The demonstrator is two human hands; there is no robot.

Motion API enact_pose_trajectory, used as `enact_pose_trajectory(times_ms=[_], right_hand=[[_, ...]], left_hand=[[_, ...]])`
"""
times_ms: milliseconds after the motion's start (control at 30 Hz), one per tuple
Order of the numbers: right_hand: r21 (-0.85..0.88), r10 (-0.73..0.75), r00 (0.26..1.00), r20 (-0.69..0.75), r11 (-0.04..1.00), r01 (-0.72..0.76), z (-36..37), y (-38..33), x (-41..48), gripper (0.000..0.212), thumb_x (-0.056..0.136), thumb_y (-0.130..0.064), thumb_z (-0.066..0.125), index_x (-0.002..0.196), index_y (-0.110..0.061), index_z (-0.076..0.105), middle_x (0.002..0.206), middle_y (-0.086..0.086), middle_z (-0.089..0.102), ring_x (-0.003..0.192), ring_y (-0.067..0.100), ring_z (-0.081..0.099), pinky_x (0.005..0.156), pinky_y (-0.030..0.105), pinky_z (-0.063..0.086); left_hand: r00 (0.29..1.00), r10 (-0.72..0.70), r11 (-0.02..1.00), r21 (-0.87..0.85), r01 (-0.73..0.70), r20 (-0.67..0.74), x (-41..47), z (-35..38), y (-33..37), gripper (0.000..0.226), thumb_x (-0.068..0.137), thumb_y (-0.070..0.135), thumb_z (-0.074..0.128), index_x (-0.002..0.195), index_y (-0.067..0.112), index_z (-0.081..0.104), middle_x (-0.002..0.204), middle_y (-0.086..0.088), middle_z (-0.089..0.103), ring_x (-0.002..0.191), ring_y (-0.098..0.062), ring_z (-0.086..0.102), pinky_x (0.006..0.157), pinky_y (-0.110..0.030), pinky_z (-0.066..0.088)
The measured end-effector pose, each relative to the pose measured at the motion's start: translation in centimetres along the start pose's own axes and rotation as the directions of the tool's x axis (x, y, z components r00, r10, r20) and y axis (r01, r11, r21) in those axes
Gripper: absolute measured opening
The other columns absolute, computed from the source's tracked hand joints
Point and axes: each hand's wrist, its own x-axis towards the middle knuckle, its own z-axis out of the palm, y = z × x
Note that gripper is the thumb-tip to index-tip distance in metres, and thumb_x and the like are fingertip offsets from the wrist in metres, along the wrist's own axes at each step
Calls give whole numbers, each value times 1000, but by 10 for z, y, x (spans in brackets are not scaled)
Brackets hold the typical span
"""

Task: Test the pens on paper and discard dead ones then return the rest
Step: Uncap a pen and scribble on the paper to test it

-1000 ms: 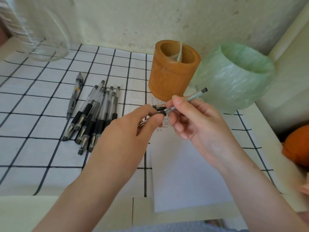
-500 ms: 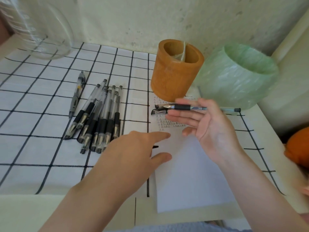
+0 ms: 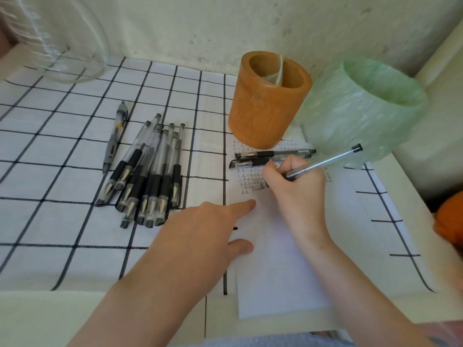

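Observation:
My right hand (image 3: pixel 294 182) grips a clear gel pen (image 3: pixel 323 161) in a writing hold, its tip down on the white paper (image 3: pixel 273 271) among rows of small written marks. My left hand (image 3: pixel 200 239) lies flat with fingers spread on the paper's left edge, holding nothing. Two capped black-grip pens (image 3: pixel 265 157) lie on the paper just beyond my right hand. A pile of several uncapped gel pens (image 3: pixel 147 176) rests on the checked cloth to the left, with a grey click pen (image 3: pixel 114 139) beside it. A small black cap (image 3: pixel 235 228) peeks out by my left forefinger.
An orange wooden pen holder (image 3: pixel 265 108) stands behind the paper. A bin lined with a green plastic bag (image 3: pixel 355 111) sits at its right. A large clear glass jar (image 3: pixel 57 38) stands at the back left. An orange object (image 3: pixel 448 221) shows at the right edge.
My hands pulled the cap off the pen. The right hand turned the pen into a writing grip and lowered its tip to the paper; the left hand came down flat on the paper.

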Motion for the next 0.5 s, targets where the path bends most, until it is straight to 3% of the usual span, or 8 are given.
enact_pose_trajectory(times_ms=[67,267,333,500], right_hand=[[-7,-3,1000,-2,1000,3,0,2,0,39,79,-3,63,50,-13,37,41,-9,33,46,5,29,48,15,29],[15,-18,999,27,1000,18,0,2,-1,39,81,-4,63,51,-12,39,43,-10,34,46,4,30,47,14,28],[16,-26,999,32,1000,26,0,3,-1,41,81,-5,63,50,-14,38,41,-10,35,45,4,31,47,14,29],[13,-45,998,34,999,44,1,4,-1,43,81,-3,63,50,-16,36,38,-11,36,42,3,31,47,13,28]], left_hand=[[1000,6,1000,-11,-6,-12,0,1,-1,59,87,54,47,137,57,15,104,13,60,93,-7,59,63,-19,40],[999,14,999,-29,-15,-36,-1,3,-2,58,88,53,47,136,57,15,106,12,60,98,-7,59,72,-20,45],[999,17,999,-27,-18,-34,-1,3,-2,58,88,53,46,137,57,14,100,12,59,98,-8,59,73,-20,46],[1000,5,1000,-4,-5,-16,0,3,-2,59,89,53,46,137,58,13,113,11,60,100,-9,59,71,-20,44]])
